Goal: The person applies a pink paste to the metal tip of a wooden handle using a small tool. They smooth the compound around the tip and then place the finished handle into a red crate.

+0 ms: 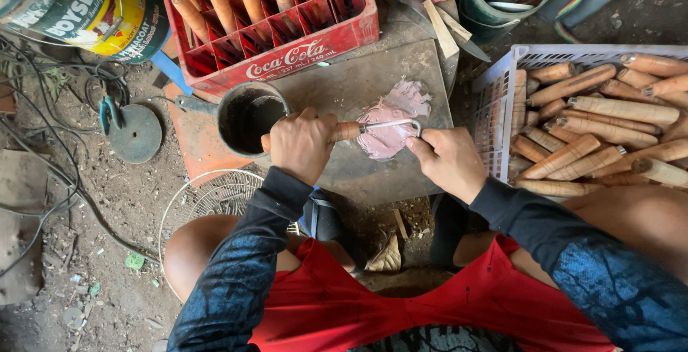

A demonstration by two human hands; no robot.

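Looks like fitting stage: metal rod w/ hooked end [393, 126] being seated into a wooden handle [344, 131], right over a pink paste blob [390, 124] smeared on the grey metal slab [344, 87]. Prob. gluing or filling the joint w/ the paste. Next move likely calling for steady handle, rod pushed straight along its axis, paste kept at the joint.

Left hand [301, 144]: wrapping tight around the handle, fingers fully curled, holding it level above slab, just beside the dark tin cup [247, 117]. Right hand [448, 160]: pinching narrow, thumb & fingertips gripping the rod's hooked end at the paste's right edge.

Sitting near: red crate [287, 55] w/ slotted handles behind the slab, white basket [502, 94] of loose handles to the right.
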